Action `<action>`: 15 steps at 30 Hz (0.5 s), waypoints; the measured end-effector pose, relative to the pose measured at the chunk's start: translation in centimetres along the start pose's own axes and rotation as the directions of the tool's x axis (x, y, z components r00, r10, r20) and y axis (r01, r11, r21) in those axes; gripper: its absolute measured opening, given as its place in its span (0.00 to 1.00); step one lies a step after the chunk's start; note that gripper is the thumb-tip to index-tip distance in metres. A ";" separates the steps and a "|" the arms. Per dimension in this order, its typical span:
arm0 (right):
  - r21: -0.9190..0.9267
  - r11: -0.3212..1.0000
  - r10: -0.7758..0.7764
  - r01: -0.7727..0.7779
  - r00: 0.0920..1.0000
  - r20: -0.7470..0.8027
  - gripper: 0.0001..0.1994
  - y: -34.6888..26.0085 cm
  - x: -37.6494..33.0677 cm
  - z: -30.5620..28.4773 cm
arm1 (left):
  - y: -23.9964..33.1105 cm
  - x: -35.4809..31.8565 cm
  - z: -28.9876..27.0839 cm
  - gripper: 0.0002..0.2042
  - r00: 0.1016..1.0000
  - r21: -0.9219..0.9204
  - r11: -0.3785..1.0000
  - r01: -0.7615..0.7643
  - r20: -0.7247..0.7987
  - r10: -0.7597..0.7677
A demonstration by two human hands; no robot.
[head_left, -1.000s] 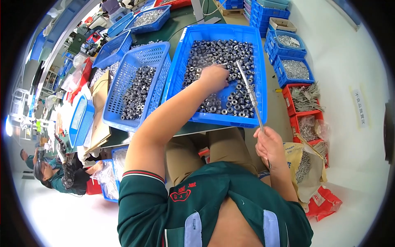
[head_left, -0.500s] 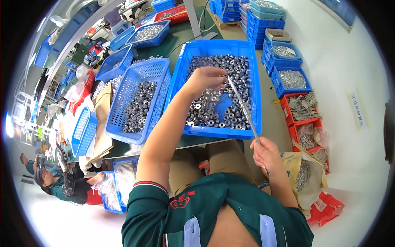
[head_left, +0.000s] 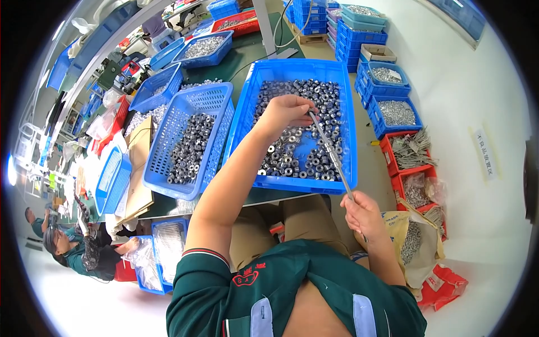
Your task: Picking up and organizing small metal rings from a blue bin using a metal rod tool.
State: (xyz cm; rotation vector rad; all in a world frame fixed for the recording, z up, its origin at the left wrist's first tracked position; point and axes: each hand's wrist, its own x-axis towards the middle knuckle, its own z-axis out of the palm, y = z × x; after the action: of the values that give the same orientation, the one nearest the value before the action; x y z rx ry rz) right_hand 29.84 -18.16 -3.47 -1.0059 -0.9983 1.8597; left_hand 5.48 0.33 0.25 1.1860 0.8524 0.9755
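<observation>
1. Workbench (head_left: 252, 62) covered in dark green matting, crowded with blue plastic bins; front edge just above the lap.
2. Nearest, a solid-walled blue tray (head_left: 351, 129), about half filled with small metal ring nuts (head_left: 292, 157), bare blue floor visible between them.
3. Left hand (head_left: 283, 112) raised over the middle of that tray, fingers pinched shut at the top end of a thin metal rod (head_left: 331, 157); whether a nut sits between the fingertips, cannot tell.
4. Right hand (head_left: 362, 216) low at the tray's near right corner, fist closed around the rod's lower end; rod slanting up and leftward across the tray to the left fingertips.
5. Just beside the tray on the left, a slotted blue basket (head_left: 216, 112) holding a darker heap of similar parts (head_left: 188, 149).
6. Farther back on the bench, more blue trays of silvery pieces (head_left: 202, 48) and a red tray (head_left: 247, 22).
7. Right of the bench, pale floor (head_left: 449, 73) with stacked blue crates (head_left: 387, 90), red bins (head_left: 404, 168) of metal parts, and an open sack (head_left: 415, 241) of small pieces near the right knee.
8. Lower left, other people (head_left: 73, 253) seated among bins and bags.
</observation>
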 end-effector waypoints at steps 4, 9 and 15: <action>0.004 1.000 0.014 -0.014 1.000 0.003 0.07 0.1 -0.1 0.2 | -0.3 0.0 -0.6 0.07 1.000 0.031 1.000 0.003 0.023 -0.004; -0.055 0.998 0.027 -0.028 0.999 -0.024 0.07 0.3 0.0 0.7 | -0.3 -0.6 0.4 0.18 0.981 0.079 0.992 0.098 0.162 -0.110; -0.073 0.997 -0.039 0.033 0.995 -0.088 0.06 0.6 0.7 1.0 | 0.3 -0.8 0.5 0.43 0.940 0.041 0.991 0.128 0.315 -0.135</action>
State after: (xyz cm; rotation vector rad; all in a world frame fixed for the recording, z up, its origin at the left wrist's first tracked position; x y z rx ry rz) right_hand 28.54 -18.07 -3.76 -1.0969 -1.0284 1.7449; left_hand 5.63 -0.53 0.62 1.2458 0.6747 0.6452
